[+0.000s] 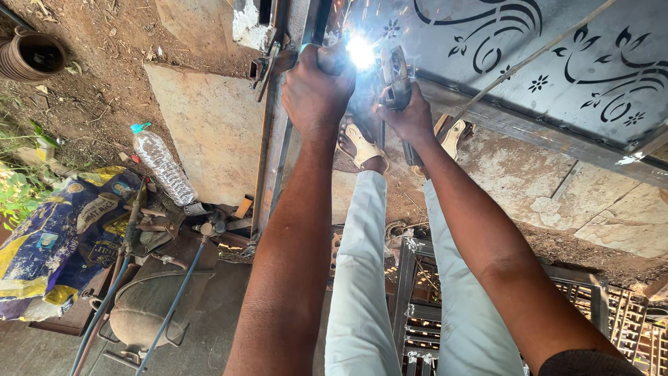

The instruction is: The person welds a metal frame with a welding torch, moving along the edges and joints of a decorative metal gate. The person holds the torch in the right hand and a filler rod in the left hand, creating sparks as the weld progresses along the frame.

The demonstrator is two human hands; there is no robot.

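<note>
Gripping a stiff, heavy grey steel frame bar (278, 132), the left hand (316, 87) steadies it while the right hand (407, 115) clenches a welding electrode holder (396, 73) by its handle, clear of the hot arc (360, 51).

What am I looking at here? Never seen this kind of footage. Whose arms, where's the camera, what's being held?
There is one view, from a camera worn on a person's head, looking down past two bare arms and pale trousers to sandalled feet. The left hand grips a steel frame bar. The right hand holds a welding electrode holder; the bright flash with sparks sits between the hands. To the right is a grey metal sheet with cut-out floral patterns. On the dirt and stone ground lie a plastic water bottle, a blue-and-yellow sack and scattered tools.
</note>
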